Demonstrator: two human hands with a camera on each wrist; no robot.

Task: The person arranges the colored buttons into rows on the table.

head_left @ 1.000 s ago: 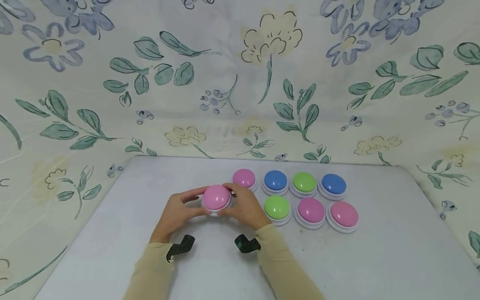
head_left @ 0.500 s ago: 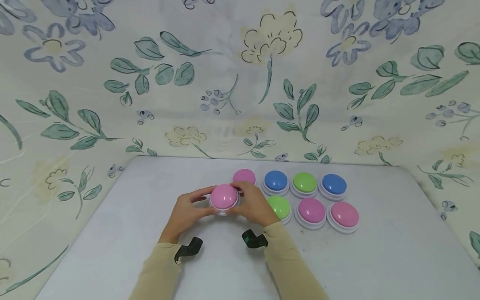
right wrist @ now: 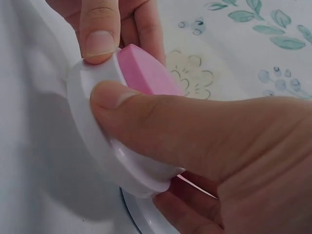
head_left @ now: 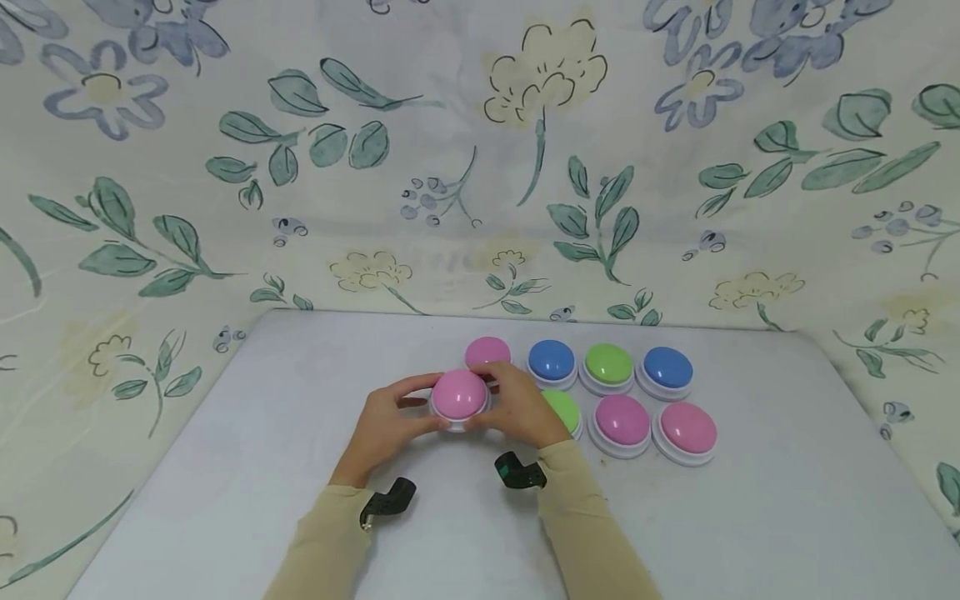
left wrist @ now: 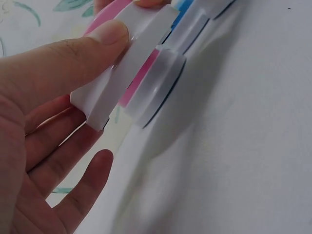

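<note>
Between both hands is a pink push button (head_left: 459,395) with a domed top and a white round base. My left hand (head_left: 390,425) grips its left side, thumb at the front of the base and fingers behind. On the opposite side my right hand (head_left: 521,407) pinches the base the same way. In the left wrist view the white base (left wrist: 114,73) is lifted over the table, its shadow below. The right wrist view has both thumbs pressed on the white rim (right wrist: 97,131). Just behind stands another pink button (head_left: 487,351), partly covered by my right hand.
A back row continues right with a blue button (head_left: 551,361), a green one (head_left: 609,364) and another blue one (head_left: 667,368). In front are a half-hidden green button (head_left: 562,410) and two pink ones (head_left: 622,420). Flowered cloth (head_left: 450,183) rises behind the white table (head_left: 787,500).
Both hands have carried the pink button to the right, toward the others. The right hand now covers more of the front green button. The standing buttons have stayed put.
</note>
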